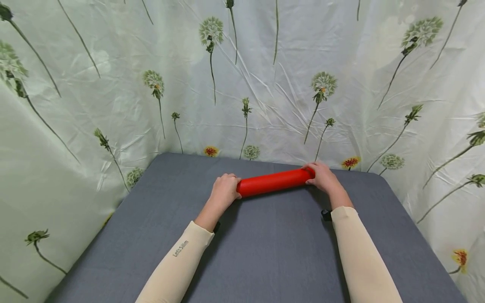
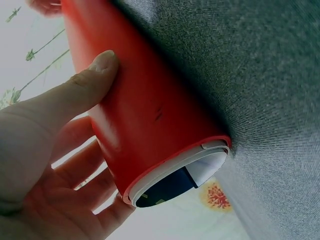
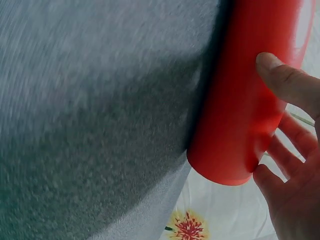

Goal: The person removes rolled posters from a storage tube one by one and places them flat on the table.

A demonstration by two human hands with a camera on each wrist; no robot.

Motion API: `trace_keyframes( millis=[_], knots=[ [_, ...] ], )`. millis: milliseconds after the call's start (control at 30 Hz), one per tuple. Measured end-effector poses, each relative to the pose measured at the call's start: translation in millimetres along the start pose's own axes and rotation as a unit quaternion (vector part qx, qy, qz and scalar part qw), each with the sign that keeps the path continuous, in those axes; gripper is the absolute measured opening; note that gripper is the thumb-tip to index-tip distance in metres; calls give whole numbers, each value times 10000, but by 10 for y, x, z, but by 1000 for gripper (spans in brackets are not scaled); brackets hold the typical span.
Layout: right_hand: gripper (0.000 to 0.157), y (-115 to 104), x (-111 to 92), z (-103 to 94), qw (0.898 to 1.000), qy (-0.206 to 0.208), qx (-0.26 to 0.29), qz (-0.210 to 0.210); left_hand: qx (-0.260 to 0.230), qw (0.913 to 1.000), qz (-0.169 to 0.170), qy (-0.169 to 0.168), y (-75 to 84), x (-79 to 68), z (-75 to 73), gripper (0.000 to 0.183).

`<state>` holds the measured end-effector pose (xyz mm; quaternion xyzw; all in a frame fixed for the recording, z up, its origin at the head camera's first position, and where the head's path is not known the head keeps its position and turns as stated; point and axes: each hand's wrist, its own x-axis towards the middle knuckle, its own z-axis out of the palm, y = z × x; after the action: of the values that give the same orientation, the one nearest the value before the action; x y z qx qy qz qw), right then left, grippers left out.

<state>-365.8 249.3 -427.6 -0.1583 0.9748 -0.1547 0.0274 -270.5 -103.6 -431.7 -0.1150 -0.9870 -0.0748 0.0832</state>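
Note:
A rolled-up red sheet (image 1: 276, 182) lies crosswise at the far part of the grey table, its right end a little farther away. My left hand (image 1: 225, 188) holds its left end, the thumb (image 2: 104, 61) on the near side and the fingers behind. In the left wrist view the open end shows layered edges, with white and dark blue inside the roll (image 2: 145, 120). My right hand (image 1: 321, 176) grips the right end likewise, its thumb (image 3: 272, 67) pressed on the smooth red surface and its fingers around the back of the roll (image 3: 235, 105).
The grey table (image 1: 273, 252) runs back to a pale curtain (image 1: 265, 84) printed with dandelions and other flowers. The curtain also hangs along both sides. Dark wrist-worn devices (image 1: 326, 215) show beneath the cream sleeves (image 1: 363, 252).

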Motion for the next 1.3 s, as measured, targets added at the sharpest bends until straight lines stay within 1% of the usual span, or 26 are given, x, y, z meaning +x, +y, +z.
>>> trace_keyframes(
  millis=[100,300,400,500,667,800,1000,1133,1300],
  knots=[
    [57,-1,-23,24,9998,59,158,-73,15,10000,18,39,3,-5,7,46],
    [79,-34,-65,95,9966,189,756,-250,-58,10000,28,48,4,-9,9,47],
    [85,-101,-87,112,9940,249,1025,-278,-52,9999,79,78,8,-4,5,47],
    [88,-204,-114,109,9925,306,1125,-377,-30,9999,125,83,13,7,12,49],
    [89,-407,-157,100,9915,474,1021,-652,-14,9999,115,93,32,22,25,53],
    [88,-579,-191,86,9914,561,882,-792,51,9998,121,167,55,28,30,53],
    [86,-819,-251,81,9889,751,801,-1006,153,9996,153,173,84,26,58,55],
    [85,-953,-270,111,9871,863,700,-1152,197,9995,131,230,100,18,77,56],
    [85,-1102,-291,195,9862,890,690,-1210,226,9992,184,291,132,3,114,56]
  ],
)
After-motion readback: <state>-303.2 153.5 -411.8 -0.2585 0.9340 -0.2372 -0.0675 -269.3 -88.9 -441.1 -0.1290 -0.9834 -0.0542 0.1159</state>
